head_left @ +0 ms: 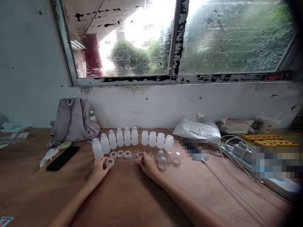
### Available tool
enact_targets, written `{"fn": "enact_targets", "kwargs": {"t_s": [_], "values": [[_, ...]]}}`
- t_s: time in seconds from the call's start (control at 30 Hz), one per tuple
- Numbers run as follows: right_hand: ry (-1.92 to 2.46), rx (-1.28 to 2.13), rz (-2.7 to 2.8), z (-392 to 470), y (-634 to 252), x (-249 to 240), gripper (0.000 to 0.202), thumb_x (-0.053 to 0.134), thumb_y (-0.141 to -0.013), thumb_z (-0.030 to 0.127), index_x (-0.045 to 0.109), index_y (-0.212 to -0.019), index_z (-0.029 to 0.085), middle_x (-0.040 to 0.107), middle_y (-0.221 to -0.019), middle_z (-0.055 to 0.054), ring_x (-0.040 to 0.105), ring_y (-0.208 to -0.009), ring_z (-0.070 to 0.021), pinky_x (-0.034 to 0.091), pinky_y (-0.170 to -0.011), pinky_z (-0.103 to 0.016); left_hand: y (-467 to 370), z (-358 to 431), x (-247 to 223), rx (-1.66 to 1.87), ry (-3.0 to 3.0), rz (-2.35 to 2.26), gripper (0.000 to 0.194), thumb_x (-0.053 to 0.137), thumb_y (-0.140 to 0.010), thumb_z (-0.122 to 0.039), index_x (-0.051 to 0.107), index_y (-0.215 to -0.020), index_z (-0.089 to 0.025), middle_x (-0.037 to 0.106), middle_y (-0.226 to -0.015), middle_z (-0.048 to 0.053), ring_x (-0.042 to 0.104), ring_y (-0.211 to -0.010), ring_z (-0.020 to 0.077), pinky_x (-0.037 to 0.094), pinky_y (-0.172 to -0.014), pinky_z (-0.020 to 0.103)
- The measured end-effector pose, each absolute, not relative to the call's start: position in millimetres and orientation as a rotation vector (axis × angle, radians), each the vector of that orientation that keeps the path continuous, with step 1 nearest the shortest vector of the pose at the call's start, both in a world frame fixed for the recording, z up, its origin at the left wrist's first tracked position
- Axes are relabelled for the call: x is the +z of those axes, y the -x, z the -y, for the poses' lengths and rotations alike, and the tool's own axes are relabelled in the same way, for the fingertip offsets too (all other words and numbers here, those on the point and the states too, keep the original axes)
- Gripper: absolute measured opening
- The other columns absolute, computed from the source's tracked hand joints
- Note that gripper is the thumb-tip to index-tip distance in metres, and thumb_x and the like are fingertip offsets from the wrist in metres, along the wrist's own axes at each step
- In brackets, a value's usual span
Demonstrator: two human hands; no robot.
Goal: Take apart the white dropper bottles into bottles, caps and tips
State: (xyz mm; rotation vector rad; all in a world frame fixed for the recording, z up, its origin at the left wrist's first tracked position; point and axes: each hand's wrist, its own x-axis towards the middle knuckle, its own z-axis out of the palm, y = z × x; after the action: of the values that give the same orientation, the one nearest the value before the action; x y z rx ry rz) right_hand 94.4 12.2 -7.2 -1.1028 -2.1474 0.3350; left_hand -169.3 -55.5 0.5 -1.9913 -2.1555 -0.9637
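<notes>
My left hand (100, 168) rests on the table beside a white ring (109, 162), thumb and fingers apart around its near side. Three more rings, one of them (120, 154), lie behind it. With fingertips bent down, my right hand (147, 164) touches a small clear nipple piece (138, 161); its grip is partly hidden. Another clear nipple (151, 154) stands just behind. Several frosted bottles (120, 138) form a curved row; those on the left have caps on, while the right ones, such as this bottle (160, 141), look uncapped. Clear domed caps (162, 163) sit right of my right hand.
A grey backpack (71, 121), a black phone (62, 158) and a white pouch (49, 156) are at the left. On the right lie a silvery plastic bag (199, 128), white cables (233, 189), a power strip (279, 186) and yellow pieces (262, 137).
</notes>
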Motion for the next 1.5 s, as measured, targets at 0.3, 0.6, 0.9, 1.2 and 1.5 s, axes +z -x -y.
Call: {"fn": "enact_targets", "kwargs": {"t_s": [0.3,0.6,0.9,1.2,1.5], "values": [[0.998,0.289,2.132,-9,-109,-6,0.026,0.044,-0.073,0.011,0.045,-0.097,0.017,0.053,-0.080,-0.005,0.050,-0.076,-0.0167,0.040,-0.071,-0.029,167,48,-9,-0.933,1.956,2.141,0.033,0.053,-0.069,-0.037,0.057,-0.096,-0.018,0.055,-0.098,0.007,0.050,-0.092,0.0232,0.041,-0.079,0.037],[0.942,0.259,2.082,-2,-144,2,0.016,0.038,-0.078,0.012,0.049,-0.088,0.019,0.053,-0.078,-0.004,0.050,-0.072,-0.0153,0.042,-0.067,-0.028,128,32,9,-1.035,2.121,1.722,0.025,0.047,-0.076,-0.030,0.054,-0.098,-0.020,0.054,-0.099,0.005,0.051,-0.091,0.0207,0.041,-0.080,0.034],[0.890,0.285,1.998,6,-146,9,0.013,0.038,-0.082,0.018,0.050,-0.086,0.019,0.055,-0.077,-0.004,0.052,-0.068,-0.0139,0.042,-0.063,-0.025,66,-61,83,-0.827,1.955,1.587,0.035,0.048,-0.076,-0.029,0.050,-0.109,-0.017,0.049,-0.111,0.011,0.043,-0.102,0.0259,0.032,-0.088,0.039],[0.882,0.197,2.000,17,-154,26,0.018,0.034,-0.083,0.016,0.051,-0.088,0.019,0.056,-0.082,-0.006,0.052,-0.077,-0.0162,0.041,-0.070,-0.028,40,-78,72,-0.991,2.041,1.530,0.027,0.042,-0.081,-0.028,0.050,-0.104,-0.018,0.052,-0.104,0.010,0.045,-0.099,0.0239,0.033,-0.088,0.038],[0.803,0.131,1.936,15,-160,34,0.016,0.035,-0.083,0.018,0.051,-0.087,0.019,0.056,-0.078,-0.005,0.051,-0.074,-0.0156,0.041,-0.068,-0.028,45,3,84,-1.603,1.882,1.127,0.029,0.047,-0.080,-0.023,0.042,-0.108,-0.021,0.045,-0.109,0.007,0.045,-0.104,0.0192,0.037,-0.090,0.036]]}}
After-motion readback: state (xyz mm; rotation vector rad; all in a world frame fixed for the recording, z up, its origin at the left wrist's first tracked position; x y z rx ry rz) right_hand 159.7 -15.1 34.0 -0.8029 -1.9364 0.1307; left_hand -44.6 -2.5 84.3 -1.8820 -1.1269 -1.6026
